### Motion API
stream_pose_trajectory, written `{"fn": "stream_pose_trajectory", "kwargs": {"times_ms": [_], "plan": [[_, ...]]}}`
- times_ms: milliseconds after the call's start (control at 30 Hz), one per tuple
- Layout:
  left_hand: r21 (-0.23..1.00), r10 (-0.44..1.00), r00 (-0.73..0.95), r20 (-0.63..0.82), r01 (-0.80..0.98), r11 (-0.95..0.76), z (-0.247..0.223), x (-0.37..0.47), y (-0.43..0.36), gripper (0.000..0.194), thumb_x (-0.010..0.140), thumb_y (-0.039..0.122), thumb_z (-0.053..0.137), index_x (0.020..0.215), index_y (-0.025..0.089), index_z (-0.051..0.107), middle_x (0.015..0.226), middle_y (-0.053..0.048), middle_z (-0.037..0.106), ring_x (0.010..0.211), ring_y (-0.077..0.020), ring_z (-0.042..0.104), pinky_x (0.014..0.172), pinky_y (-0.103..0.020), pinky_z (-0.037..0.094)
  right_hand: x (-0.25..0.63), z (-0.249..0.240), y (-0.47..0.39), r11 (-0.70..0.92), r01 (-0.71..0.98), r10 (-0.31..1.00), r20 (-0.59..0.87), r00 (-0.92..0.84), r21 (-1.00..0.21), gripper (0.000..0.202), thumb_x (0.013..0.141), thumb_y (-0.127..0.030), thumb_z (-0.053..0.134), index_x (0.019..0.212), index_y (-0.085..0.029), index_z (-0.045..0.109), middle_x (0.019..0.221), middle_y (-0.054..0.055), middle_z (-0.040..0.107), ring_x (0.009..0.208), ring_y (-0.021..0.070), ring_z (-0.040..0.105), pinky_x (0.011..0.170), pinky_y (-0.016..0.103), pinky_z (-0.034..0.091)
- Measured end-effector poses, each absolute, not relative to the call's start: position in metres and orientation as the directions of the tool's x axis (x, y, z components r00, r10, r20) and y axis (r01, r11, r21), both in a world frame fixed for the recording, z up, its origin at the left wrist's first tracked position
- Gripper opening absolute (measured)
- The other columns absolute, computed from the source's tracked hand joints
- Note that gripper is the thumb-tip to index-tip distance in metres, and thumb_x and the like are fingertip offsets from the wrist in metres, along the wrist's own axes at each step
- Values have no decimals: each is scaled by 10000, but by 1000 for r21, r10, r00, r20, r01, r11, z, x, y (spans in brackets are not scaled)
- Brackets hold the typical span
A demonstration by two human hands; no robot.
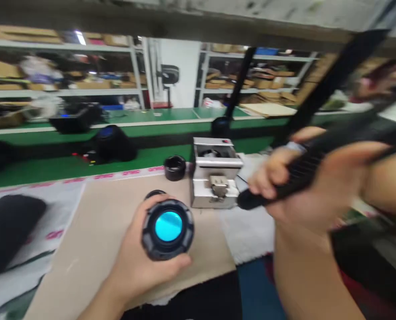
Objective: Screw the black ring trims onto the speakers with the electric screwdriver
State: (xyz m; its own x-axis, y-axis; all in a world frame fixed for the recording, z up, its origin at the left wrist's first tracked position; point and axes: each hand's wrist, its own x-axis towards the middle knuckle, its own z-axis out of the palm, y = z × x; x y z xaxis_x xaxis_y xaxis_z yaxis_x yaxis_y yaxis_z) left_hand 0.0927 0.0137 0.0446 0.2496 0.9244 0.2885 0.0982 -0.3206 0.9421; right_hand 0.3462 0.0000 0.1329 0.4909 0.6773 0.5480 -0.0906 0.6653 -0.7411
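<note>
My left hand (144,260) is wrapped round a black round lens housing (144,231), tilted so that its shiny blue glass faces me. The housing is held above a beige sheet on the bench. On the right, my right hand (298,186) is closed round the ribbed grip of a long black tool (305,166). The far end of this tool is blurred and runs off towards the upper right, so I cannot make out its kind. Between my hands and farther back stands a silver metal box device (214,178), with a small metal block on its front.
A black ring (174,168) sits left of the metal device. Black items (113,144) lie on the green bench (171,116) behind. At the left is a dark padded object (11,231). A shelf edge (184,29) crosses overhead; stocked racks stand beyond.
</note>
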Motion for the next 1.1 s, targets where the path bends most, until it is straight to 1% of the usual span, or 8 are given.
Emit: {"fn": "stream_pose_trajectory", "kwargs": {"times_ms": [33, 133, 200, 333, 533, 700, 900, 1100], "plan": [[935, 929, 232, 287, 143, -324, 46, 92, 12, 832, 594, 398, 998, 1336, 286, 639, 1400, -89, 719, 1300, -361, 703, 989, -395, 637, 345, 133, 4, 682, -128, 681, 560, 473, -720, 599, 732, -745, 890, 966, -260, 628, 529, -66, 527, 325, 143, 408, 315, 271, 369], [922, 943, 219, 249, 246, -300, 51, 90, 8, 868, 573, 481, 993, 1341, 290, 636, 1402, -88, 708, 1291, -383, 697, 987, -441, 631, 341, 132, 28, 728, -126, 661, 643, 387, -673, 494, 906, -707, 762, 934, -241, 601, 563, -47, 560, 347, 144, 468, 315, 259, 362], [909, 945, 217, 243, 290, -300, 54, 90, 6, 829, 614, 485, 960, 1349, 293, 630, 1400, -88, 705, 1292, -393, 691, 1011, -481, 618, 340, 129, 40, 738, -131, 656, 661, 364, -662, 438, 960, -648, 736, 925, -241, 578, 576, -54, 558, 371, 134, 480, 333, 251, 376], [871, 923, 210, 324, 314, -377, 57, 93, 4, 729, 687, 468, 900, 1341, 292, 630, 1476, -87, 659, 1388, -405, 625, 1096, -525, 576, 338, 124, 49, 698, -109, 691, 626, 361, -707, 412, 940, -590, 788, 926, -259, 542, 564, -89, 525, 378, 119, 473, 348, 230, 378], [879, 932, 194, 305, 319, -354, 57, 94, 3, 725, 685, 452, 910, 1335, 278, 640, 1378, -93, 714, 1267, -391, 701, 954, -478, 641, 328, 121, 52, 640, -87, 725, 563, 396, -763, 523, 830, -556, 904, 841, -257, 476, 541, -104, 477, 348, 96, 412, 314, 217, 290], [883, 936, 189, 296, 320, -344, 57, 94, 5, 762, 653, 439, 928, 1339, 264, 644, 1369, -100, 716, 1286, -395, 683, 1002, -494, 612, 329, 114, 55, 641, -102, 735, 570, 368, -761, 461, 891, -506, 867, 872, -253, 483, 555, -104, 495, 365, 93, 425, 331, 209, 314], [890, 932, 204, 298, 293, -349, 57, 94, 9, 748, 666, 447, 921, 1327, 247, 634, 1388, -99, 699, 1269, -373, 692, 968, -450, 612, 333, 113, 46, 560, -182, 813, 494, 308, -808, 456, 908, -564, 833, 903, -252, 501, 552, -95, 539, 348, 119, 466, 319, 236, 398], [928, 936, 245, 254, 209, -307, 60, 96, 12, 776, 657, 387, 945, 1337, 233, 604, 1411, -119, 692, 1313, -364, 672, 981, -414, 598, 297, 180, 21, 725, -194, 678, 634, 373, -661, 497, 929, -718, 729, 959, -248, 569, 548, -79, 462, 384, 106, 417, 342, 237, 358]]}}
